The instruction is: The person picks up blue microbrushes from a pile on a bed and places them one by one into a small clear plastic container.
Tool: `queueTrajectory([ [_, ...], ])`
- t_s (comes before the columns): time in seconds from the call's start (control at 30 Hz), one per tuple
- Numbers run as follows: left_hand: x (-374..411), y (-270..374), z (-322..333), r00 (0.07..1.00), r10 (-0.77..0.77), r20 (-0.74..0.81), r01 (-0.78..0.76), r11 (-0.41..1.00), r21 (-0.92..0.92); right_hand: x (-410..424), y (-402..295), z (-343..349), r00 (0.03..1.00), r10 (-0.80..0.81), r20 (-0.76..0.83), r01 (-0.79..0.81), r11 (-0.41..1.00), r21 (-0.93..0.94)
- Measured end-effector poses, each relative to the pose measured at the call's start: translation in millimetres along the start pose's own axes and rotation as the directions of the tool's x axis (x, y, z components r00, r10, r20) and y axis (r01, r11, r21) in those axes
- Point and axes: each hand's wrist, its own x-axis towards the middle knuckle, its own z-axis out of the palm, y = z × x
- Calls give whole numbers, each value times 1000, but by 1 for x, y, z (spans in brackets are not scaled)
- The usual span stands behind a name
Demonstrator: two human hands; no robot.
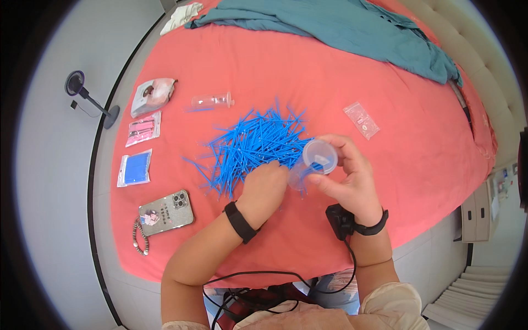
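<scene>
A loose heap of thin blue plastic sticks (255,144) lies on the coral bed sheet. My right hand (350,177) grips a clear plastic container (299,175) with a round translucent end, tilted at the heap's right edge; some blue sticks show inside or behind it. My left hand (266,185) is bent over the heap's lower edge, close beside the container. Its fingertips are hidden, so whether it holds a stick cannot be told. Behind the heap, to the left, a clear plastic tube (211,100) lies on its side.
Down the left side lie a white packet (152,95), a pink-filled bag (143,129), a bag of blue sticks (135,168) and a phone (167,212) with a beaded strap. A small zip bag (361,120) lies right. A black cable (264,272) crosses the bed's near edge.
</scene>
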Motion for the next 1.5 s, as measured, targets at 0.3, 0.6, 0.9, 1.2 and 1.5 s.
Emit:
queueTrajectory([
  [0.3, -41, 8, -64, 981, -132, 140, 166, 948, -272, -9, 12, -3, 994, 70, 80, -81, 988, 134],
  [0.6, -82, 18, -100, 914, -398, 82, 319, 577, -752, -13, 14, 9, 974, 100, 205, -151, 956, 250],
  [0.9, -67, 55, -110, 903, -277, -329, -27, 727, -686, -23, 22, 24, 961, 75, 265, -118, 981, 151],
  [1.2, -65, 66, -132, 815, -277, -508, -158, 739, -655, -22, 21, 22, 957, 75, 281, -117, 984, 135],
  [1.5, -56, 59, -116, 846, -264, -463, -181, 673, -717, -22, 13, 22, 944, 95, 316, -139, 983, 119],
])
